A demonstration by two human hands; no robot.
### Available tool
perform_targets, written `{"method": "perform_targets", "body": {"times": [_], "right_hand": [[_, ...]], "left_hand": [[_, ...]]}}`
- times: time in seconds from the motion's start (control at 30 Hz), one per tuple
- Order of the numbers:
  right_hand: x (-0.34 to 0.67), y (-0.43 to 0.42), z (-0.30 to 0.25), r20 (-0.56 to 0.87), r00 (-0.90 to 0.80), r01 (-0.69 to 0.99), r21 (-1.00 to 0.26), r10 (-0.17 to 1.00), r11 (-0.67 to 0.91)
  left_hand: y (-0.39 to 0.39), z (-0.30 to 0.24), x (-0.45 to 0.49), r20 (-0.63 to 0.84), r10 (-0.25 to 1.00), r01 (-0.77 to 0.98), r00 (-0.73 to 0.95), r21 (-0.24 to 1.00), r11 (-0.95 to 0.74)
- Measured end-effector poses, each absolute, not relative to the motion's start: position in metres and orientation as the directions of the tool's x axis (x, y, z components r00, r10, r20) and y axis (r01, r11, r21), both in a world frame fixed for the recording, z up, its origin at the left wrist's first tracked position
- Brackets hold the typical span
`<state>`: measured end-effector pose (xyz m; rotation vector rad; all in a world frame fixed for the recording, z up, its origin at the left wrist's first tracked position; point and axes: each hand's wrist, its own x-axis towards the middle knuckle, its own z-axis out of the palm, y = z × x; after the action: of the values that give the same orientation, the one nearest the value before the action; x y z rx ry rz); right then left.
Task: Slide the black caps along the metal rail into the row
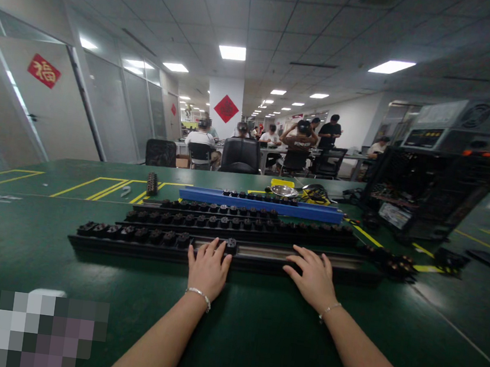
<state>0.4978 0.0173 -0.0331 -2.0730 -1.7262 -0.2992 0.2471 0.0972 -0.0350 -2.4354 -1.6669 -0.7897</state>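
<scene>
A long black channel (142, 251) with a pale metal strip along its inside lies across the green table in front of me. Small black round parts (129, 233) sit in a row in its left portion. My left hand (209, 269) rests over the channel's middle, fingers spread, thumb beside a single black part (231, 245); whether it touches that part I cannot tell. Farther right, my right hand (314, 278) is open with fingers stretched over the bare strip (263, 252). Neither hand appears to hold anything.
Behind lie more black channels (163, 217) with similar parts and a blue channel (260, 204). A metal bowl (284, 192) stands at the back. An open computer case (422, 193) is at right, with loose black parts (398, 265) nearer. Several people sit or stand beyond the table.
</scene>
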Motion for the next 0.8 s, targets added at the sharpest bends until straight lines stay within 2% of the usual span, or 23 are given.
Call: {"method": "perform_targets", "body": {"times": [0.63, 0.8], "right_hand": [[0.499, 0.0177, -0.0338, 0.427, 0.201, 0.974, -0.186, 0.881, -0.132], [0.4987, 0.0175, -0.0324, 0.417, 0.202, 0.973, -0.186, 0.886, -0.135]], "left_hand": [[0.0929, -0.0323, 0.2498, 0.465, 0.835, 0.848, 0.294, 0.277, -0.452], [0.0925, -0.0315, 0.2497, 0.453, 0.839, 0.857, 0.301, 0.258, -0.447]]}}
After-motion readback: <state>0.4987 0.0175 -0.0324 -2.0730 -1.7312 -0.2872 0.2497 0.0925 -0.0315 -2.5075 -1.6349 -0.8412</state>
